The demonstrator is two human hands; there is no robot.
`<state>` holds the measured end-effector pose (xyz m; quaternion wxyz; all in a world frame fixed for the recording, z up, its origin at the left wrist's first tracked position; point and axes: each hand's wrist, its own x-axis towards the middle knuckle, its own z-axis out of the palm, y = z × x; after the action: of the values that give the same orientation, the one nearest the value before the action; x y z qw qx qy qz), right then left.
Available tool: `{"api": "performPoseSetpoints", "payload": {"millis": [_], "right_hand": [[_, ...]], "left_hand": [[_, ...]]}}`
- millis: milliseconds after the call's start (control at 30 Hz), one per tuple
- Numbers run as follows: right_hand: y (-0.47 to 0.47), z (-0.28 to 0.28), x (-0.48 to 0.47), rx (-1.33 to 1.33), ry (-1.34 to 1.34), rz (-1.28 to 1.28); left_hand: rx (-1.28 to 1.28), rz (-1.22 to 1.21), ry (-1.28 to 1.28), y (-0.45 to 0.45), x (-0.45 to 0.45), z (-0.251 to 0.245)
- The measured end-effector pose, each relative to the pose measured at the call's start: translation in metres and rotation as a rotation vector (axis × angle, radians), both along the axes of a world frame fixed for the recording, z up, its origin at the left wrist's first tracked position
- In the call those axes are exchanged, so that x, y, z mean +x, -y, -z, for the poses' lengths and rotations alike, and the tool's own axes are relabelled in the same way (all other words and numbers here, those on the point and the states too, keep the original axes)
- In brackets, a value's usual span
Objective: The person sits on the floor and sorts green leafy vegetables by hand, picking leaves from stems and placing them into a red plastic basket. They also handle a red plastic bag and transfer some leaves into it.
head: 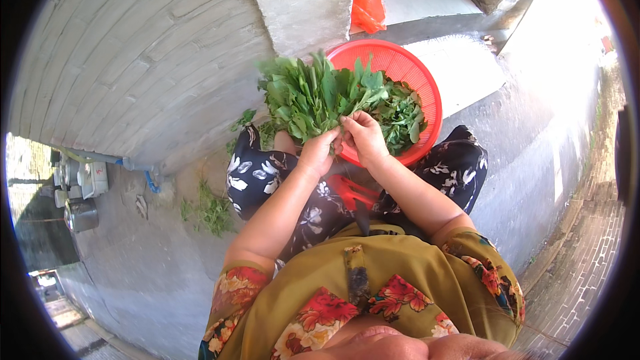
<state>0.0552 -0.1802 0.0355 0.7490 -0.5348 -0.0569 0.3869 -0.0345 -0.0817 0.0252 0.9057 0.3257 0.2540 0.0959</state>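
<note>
My left hand [321, 152] is closed around the stem ends of a large bunch of leafy greens [305, 95], which fans out away from me. Right beside it, the bent fingertips of my right hand [366, 136] pinch a stem at the bunch's near right edge. Beneath and to the right of the bunch is a round red plastic basket [431, 85], partly filled with loose green leaves [402, 115]. The bunch hides the basket's left part. Something red [352, 192] shows below my forearms, between my legs.
Loose green sprigs [212, 210] lie on the concrete floor at left, with more near my left knee. A red plastic bag [368, 2] is beyond the basket, beside a concrete pillar [305, 0]. Metal pots [81, 215] and a blue pipe [151, 182] are far left.
</note>
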Motion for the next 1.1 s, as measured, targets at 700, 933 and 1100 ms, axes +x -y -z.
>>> {"api": "performPoseSetpoints", "payload": {"millis": [700, 933, 1100], "right_hand": [[0.060, 0.038, 0.117, -0.260, 0.052, 0.187], [0.036, 0.019, 0.078, -0.348, 0.638, 0.126], [0.000, -0.014, 0.028, -0.296, 0.584, -0.091]], "left_hand": [[-0.151, -0.181, -0.020, -0.021, 0.005, 0.008], [-0.124, -0.137, -0.010, -0.024, 0.002, 0.013], [-0.103, -0.082, -0.011, -0.019, 0.004, 0.014]]}}
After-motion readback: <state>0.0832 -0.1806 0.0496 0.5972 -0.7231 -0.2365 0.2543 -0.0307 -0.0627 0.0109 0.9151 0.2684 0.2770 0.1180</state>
